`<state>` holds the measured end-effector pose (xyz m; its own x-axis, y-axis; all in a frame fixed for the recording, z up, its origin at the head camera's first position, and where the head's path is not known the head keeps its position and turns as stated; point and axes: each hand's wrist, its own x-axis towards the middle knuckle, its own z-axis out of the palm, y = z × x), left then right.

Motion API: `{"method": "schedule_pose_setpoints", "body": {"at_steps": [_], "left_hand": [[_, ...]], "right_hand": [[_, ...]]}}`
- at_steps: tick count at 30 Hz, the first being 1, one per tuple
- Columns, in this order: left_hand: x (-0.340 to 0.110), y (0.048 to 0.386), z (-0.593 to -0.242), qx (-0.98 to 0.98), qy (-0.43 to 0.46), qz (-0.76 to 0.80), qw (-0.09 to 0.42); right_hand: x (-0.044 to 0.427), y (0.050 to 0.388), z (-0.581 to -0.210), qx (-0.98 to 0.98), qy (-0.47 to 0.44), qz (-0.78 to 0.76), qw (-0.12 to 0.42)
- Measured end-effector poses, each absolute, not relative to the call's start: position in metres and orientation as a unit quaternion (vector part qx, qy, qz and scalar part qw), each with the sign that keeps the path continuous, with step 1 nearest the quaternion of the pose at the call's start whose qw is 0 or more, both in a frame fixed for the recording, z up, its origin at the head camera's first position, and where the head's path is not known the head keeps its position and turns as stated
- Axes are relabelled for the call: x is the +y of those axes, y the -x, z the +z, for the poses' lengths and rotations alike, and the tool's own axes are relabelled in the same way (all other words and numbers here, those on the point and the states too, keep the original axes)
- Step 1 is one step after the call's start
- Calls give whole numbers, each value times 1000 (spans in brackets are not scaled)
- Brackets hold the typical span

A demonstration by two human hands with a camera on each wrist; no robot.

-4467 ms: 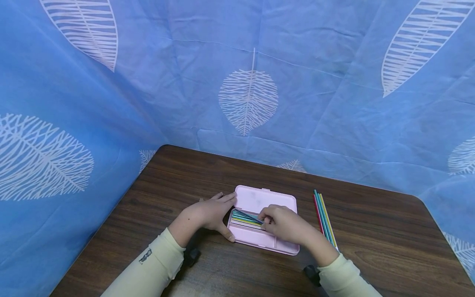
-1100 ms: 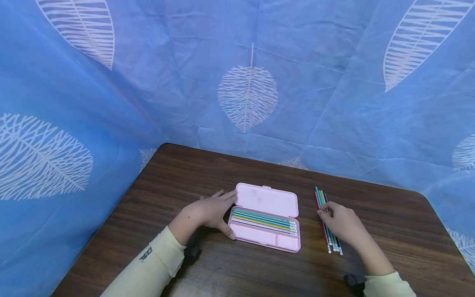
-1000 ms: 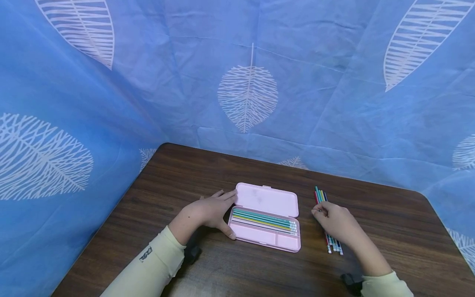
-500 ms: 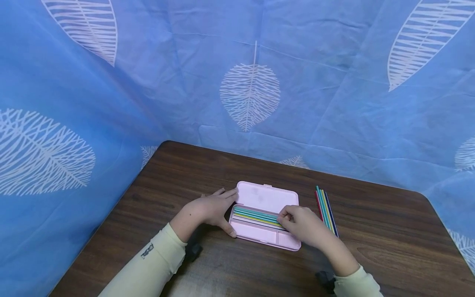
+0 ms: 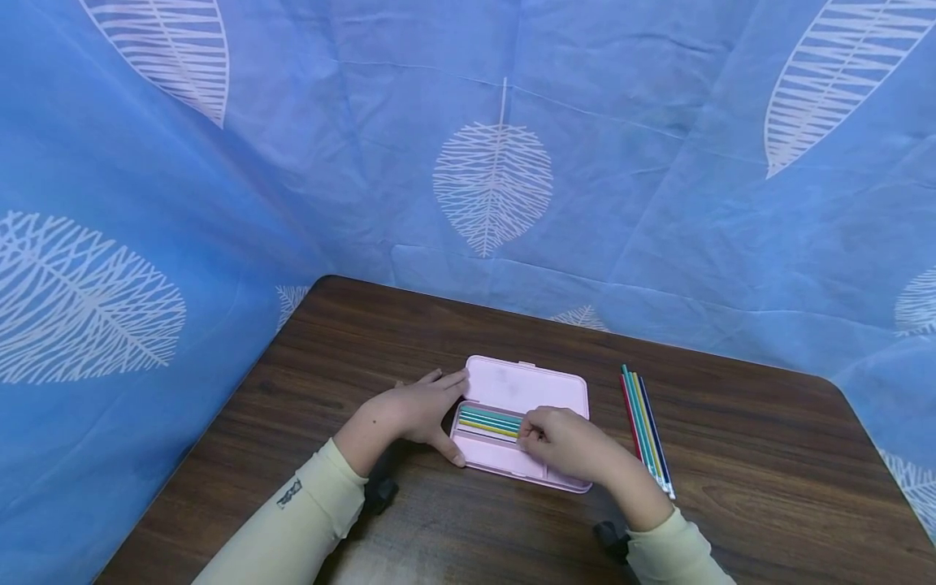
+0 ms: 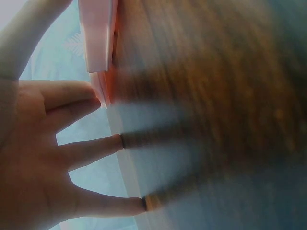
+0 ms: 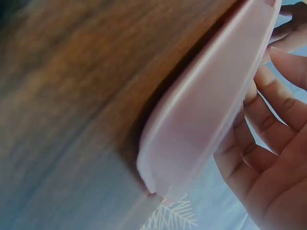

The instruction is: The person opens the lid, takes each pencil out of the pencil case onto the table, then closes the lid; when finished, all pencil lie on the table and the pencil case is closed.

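An open pink pencil case (image 5: 504, 463) lies on the table, its lid folded back. Several pencils (image 5: 488, 422), teal and yellow among them, lie in its long compartment. My left hand (image 5: 418, 410) spreads its fingers at the case's left end; thumb and fingertips touch its edge. In the left wrist view, the fingers of that hand (image 6: 62, 158) are straight. My right hand (image 5: 563, 439) is over the case, bent fingertips at the pencils and covering their right ends. In the right wrist view, the case wall (image 7: 201, 110) partly hides this hand (image 7: 273, 143); whether it pinches a pencil cannot be seen.
To the right of the case, a loose bundle of pencils (image 5: 643, 426) in red, teal, yellow and navy lies on the dark wooden table (image 5: 768, 439). A blue cloth with white leaf prints (image 5: 629, 179) hangs behind the table and along its left side.
A navy pencil from the case now lies in the bundle. My right hand has come back from the bundle to the case and slid left along the pencils. The left hand stays put.
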<state>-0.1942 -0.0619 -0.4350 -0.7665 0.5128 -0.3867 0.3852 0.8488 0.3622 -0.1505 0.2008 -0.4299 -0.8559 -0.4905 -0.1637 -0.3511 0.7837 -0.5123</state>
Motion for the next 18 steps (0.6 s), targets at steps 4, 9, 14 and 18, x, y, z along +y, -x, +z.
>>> {"method": "schedule_pose_setpoints", "body": {"at_steps": [4, 9, 14, 18], "left_hand": [[-62, 194, -434, 931, -238, 131, 244], [-61, 193, -433, 930, -238, 133, 247], [-61, 193, -434, 931, -239, 132, 244], [-61, 193, -435, 932, -238, 131, 239]], "right_hand": [[197, 151, -431, 936, 226, -225, 146], [193, 151, -435, 943, 212, -211, 144], [193, 152, -436, 943, 208, -215, 146], [194, 153, -436, 940, 209, -225, 152]]}}
